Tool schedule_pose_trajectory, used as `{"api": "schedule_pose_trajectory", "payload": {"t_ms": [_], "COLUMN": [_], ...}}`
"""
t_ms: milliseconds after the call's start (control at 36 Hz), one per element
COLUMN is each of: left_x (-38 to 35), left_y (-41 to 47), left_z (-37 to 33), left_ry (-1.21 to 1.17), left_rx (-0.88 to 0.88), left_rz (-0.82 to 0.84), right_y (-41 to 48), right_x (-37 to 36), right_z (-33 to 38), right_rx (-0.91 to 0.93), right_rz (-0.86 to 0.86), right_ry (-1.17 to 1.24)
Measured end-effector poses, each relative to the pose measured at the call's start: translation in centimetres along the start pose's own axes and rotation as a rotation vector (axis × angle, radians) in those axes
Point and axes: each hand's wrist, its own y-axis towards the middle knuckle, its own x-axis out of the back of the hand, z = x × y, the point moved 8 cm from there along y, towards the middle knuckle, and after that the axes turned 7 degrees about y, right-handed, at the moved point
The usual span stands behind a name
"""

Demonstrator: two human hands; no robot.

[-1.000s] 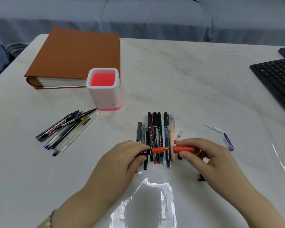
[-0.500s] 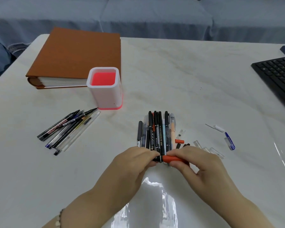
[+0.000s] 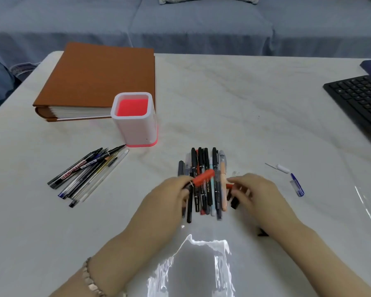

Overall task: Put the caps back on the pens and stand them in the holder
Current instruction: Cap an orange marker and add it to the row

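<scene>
Our left hand (image 3: 169, 196) pinches the red-capped pen (image 3: 202, 178) in its grip, tilted above the row of pens (image 3: 206, 157) on the table (image 3: 244, 114); we judge the cap wants a firm push home before we carry it to the holder (image 3: 135, 129) (well apart, up left) and lower it upright. The right hand (image 3: 253, 191) is blurred over loose caps (image 3: 234, 203): we cannot tell whether its grip holds 1

open table (image 3: 174, 156) between pen row (image 3: 206, 160) and holder (image 3: 135, 127); binder (image 3: 99, 78) seemingly touches holder's back.
</scene>
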Motion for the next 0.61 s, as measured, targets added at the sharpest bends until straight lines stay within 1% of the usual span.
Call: {"api": "schedule_pose_trajectory", "payload": {"t_ms": [56, 167, 222, 361, 444, 500, 556, 611], "left_x": [1.1, 2.6, 3.1, 2.6, 1.9, 1.7, 1.6, 1.5], "left_y": [0.1, -0.2, -0.6, -1.4, -1.6, -1.7, -1.9, -2.0], "left_z": [1.1, 3.2, 3.8, 5.4, 5.7, 5.9, 6.1, 6.1], "left_ry": [-0.173, -0.479, -0.617, -0.964, -1.108, -1.160, -1.200, -1.220], "left_rx": [0.075, 0.221, 0.283, 0.444, 0.504, 0.520, 0.527, 0.529], "left_rz": [-0.068, -0.185, -0.236, -0.272, -0.273, -0.288, -0.307, -0.324], "right_y": [0.7, 1.7, 2.0, 2.1, 1.6, 1.4, 1.4, 1.4], "right_x": [0.6, -0.6, -1.0, -0.8, -0.9, -0.8, -0.7, -0.2], "right_z": [-0.9, -1.5, -1.3, -0.9, -1.0, -1.3, -1.9, -2.4], "right_rx": [-0.043, -0.087, -0.085, -0.026, -0.002, -0.015, -0.048, -0.086], "right_rz": [-0.043, 0.068, 0.094, 0.128, 0.137, 0.120, 0.080, 0.013], "right_ry": [-0.044, -0.159, -0.225, -0.328, -0.356, -0.345, -0.316, -0.226]}}
